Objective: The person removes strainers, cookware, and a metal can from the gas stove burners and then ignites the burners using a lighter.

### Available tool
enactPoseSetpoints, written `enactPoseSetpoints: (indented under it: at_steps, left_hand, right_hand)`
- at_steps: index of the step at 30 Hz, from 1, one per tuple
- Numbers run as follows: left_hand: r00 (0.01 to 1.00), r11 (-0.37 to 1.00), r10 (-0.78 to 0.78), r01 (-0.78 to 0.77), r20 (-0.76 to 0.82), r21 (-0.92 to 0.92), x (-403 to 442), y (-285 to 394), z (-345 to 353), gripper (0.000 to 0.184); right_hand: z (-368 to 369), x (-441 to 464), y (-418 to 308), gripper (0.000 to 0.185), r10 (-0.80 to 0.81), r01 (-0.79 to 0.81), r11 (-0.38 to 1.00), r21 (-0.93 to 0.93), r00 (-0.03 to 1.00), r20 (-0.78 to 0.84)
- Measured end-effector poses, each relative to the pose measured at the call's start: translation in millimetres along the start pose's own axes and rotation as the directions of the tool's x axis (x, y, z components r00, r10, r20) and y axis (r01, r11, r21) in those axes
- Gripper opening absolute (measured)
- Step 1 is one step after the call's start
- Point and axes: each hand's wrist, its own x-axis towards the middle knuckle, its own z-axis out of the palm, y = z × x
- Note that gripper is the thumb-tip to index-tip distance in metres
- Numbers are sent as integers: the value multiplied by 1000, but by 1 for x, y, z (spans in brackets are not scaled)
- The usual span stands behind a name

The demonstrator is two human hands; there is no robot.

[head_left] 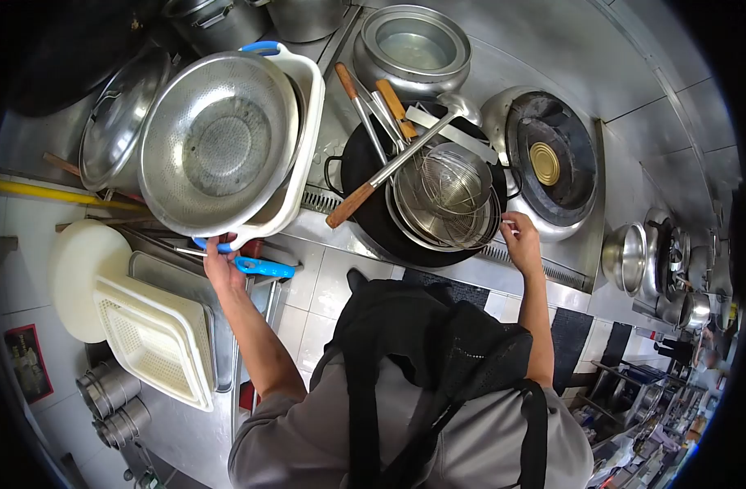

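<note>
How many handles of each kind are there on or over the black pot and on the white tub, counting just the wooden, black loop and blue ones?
Wooden handles over the black pot: 3
Black loop handles on the pot: 2
Blue handles on the white tub: 2
Total: 7

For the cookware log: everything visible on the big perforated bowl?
Wide, round perforated bowl, silvery metal by its look, floor duller and blotchy. Open side faces camera, nothing in it. It sits over a white tub, another metal rim showing between them at right. Left hand is at the tub's blue grip.
</note>
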Motion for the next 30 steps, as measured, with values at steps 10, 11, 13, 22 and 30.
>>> enactPoseSetpoints:
  at_steps: [10, 11, 13, 22, 30]
  left_hand:
    - [1000, 995, 14, -12, -27, 95, -39, 11, -33, 24]
    - [999, 996, 19, -16, -32, 87, -43, 12, -30, 24]
    - [999, 996, 28, -26, -21, 89, -54, 14, -26, 26]
    - [975, 861, 224, -196, -5, 469, -126, 19, -26, 24]
    - [946, 665, 3, -243, 323, 706, -185, 30, 34, 21]
  right_hand:
    - [27, 30, -23, 15, -167, 166, 985, 39, 986, 4]
    - [29, 29, -31, 15, -168, 168, 985, 42, 986, 5]
    - [33, 28, -43, 14, -143, 137, 985, 104, 989, 45]
    - [15, 21, -55, 13, -166, 166, 982, 94, 986, -9]
    - [7, 60, -84, 15, -315, 300, 942, 154, 945, 90]
